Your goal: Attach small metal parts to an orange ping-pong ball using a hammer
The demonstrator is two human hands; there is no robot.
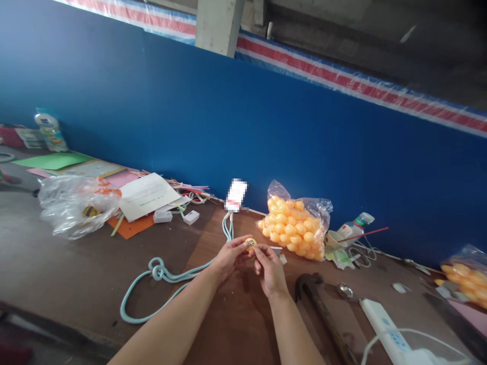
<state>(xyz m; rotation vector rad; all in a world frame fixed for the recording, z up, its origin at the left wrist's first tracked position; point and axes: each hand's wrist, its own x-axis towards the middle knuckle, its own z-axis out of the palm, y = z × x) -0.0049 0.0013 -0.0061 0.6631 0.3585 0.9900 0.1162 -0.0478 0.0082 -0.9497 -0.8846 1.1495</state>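
My left hand (230, 256) and my right hand (269, 268) meet over the brown table, both pinching one small orange ball (250, 244) between their fingertips. The ball shows a small dark spot on its near side. Just behind my hands lies a clear plastic bag (294, 223) full of several orange balls.
A light blue cable (163, 276) loops left of my arms. A dark hammer (317, 299) and a white power strip (384, 319) lie to the right. Crumpled clear plastic (72, 205), papers (146, 195) and a second bag of balls (466, 276) sit along the blue wall.
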